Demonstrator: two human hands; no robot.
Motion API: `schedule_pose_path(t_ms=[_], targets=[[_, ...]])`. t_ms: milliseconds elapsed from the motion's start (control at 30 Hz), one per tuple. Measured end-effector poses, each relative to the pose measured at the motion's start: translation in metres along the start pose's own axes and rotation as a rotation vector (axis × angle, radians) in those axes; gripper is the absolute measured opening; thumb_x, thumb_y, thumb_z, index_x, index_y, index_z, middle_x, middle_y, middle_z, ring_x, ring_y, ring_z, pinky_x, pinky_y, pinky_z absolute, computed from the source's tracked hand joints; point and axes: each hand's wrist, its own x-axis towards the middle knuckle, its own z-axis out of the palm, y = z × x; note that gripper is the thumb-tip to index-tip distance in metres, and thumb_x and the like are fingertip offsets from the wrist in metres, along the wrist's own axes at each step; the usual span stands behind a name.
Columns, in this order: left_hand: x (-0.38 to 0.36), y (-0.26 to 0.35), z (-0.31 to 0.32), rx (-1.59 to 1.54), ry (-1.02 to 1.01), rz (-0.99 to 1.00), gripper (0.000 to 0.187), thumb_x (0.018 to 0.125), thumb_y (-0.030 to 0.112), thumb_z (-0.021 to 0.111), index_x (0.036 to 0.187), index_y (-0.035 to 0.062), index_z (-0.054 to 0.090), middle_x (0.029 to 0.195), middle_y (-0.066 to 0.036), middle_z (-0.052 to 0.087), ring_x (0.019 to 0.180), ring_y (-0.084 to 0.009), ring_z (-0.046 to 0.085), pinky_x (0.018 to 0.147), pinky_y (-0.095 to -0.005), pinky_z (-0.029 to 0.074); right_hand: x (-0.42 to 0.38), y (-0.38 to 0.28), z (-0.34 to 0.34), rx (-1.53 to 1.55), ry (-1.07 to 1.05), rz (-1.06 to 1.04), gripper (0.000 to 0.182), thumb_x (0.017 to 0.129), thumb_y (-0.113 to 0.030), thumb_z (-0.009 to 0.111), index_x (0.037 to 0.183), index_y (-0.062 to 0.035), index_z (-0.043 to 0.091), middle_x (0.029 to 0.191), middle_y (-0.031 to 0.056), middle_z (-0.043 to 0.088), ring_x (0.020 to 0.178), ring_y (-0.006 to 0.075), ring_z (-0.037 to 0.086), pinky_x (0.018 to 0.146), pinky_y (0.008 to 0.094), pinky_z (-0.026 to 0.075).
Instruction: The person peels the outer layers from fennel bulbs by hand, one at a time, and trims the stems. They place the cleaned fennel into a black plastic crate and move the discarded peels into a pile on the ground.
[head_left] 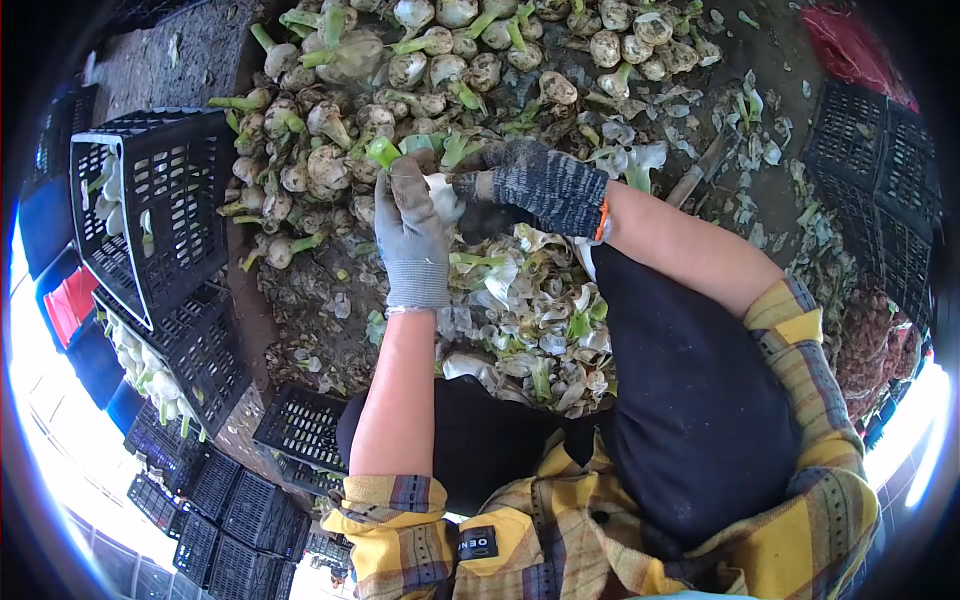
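Note:
My left hand, in a light grey, dirt-stained glove, is closed around a garlic bulb with a cut green stem sticking up past the fingers. The part of the bulb that shows is white and clean. Coming in from the right, my right hand wears a dark knitted glove; its fingers are curled against the bulb's side, and their tips are partly hidden. Just beyond both hands lies a large heap of soil-covered garlic bulbs with short green stems. Loose peeled skins cover the ground below the hands.
Black plastic crates stand at the left, some holding white bulbs. More crates are stacked at lower left, others at right. A tool with a worn handle lies on the ground near my right wrist. A red net bag is at upper right.

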Motion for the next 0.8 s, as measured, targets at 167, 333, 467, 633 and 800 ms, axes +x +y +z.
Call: schedule_pose_path(t_ms=[167,333,467,633,800], targets=[[0.014,-0.018,-0.016,-0.009,-0.041,0.072,0.035,0.09,0.012,0.046,0.122,0.0003,0.039,0.118,-0.011,0.05,0.101,-0.0159,0.052,0.082,-0.027,0.047,0.004,0.009,-0.003,0.07,-0.013,-0.063,0.029,0.083,-0.008,0.055,0.109,0.0032,0.053,0.09,0.0119,0.064,0.08,0.0191,0.064,0.07,0.0306,0.054],[0.012,-0.019,-0.009,-0.132,0.067,0.104,0.034,0.091,0.013,0.045,0.122,-0.0007,0.04,0.112,-0.011,0.053,0.092,-0.0155,0.055,0.076,-0.0273,0.049,0.008,0.013,-0.004,-0.064,0.195,-0.148,0.02,0.083,-0.004,0.054,0.102,0.0029,0.054,0.088,0.0128,0.063,0.076,0.0222,0.064,0.07,0.0336,0.055],[0.008,0.011,0.006,-0.024,0.174,-0.052,0.031,0.092,0.026,0.048,0.11,0.001,0.05,0.098,-0.009,0.058,0.082,-0.0159,0.058,0.07,-0.0278,0.05,0.027,0.034,-0.029,-0.063,0.342,-0.138,0.024,0.085,-0.013,0.055,0.104,0.0017,0.051,0.088,0.0148,0.062,0.076,0.0263,0.064,0.07,0.0391,0.055],[0.01,0.017,-0.002,-0.076,0.076,-0.112,0.037,0.093,0.033,0.043,0.109,0.0008,0.05,0.095,-0.011,0.058,0.08,-0.0179,0.059,0.07,-0.0292,0.05,0.008,0.018,-0.01,0.364,0.118,0.079,0.043,0.088,-0.038,0.051,0.109,-0.0003,0.052,0.093,0.0154,0.061,0.08,0.0277,0.063,0.07,0.0414,0.055],[0.01,0.005,0.001,0.047,0.002,-0.054,0.039,0.093,0.034,0.042,0.108,-0.0004,0.05,0.098,-0.009,0.057,0.083,-0.016,0.057,0.073,-0.0268,0.048,0.006,0.01,-0.001,0.305,-0.045,-0.079,0.042,0.087,-0.033,0.053,0.111,0.0004,0.052,0.099,0.0158,0.061,0.084,0.026,0.063,0.074,0.0383,0.054]])
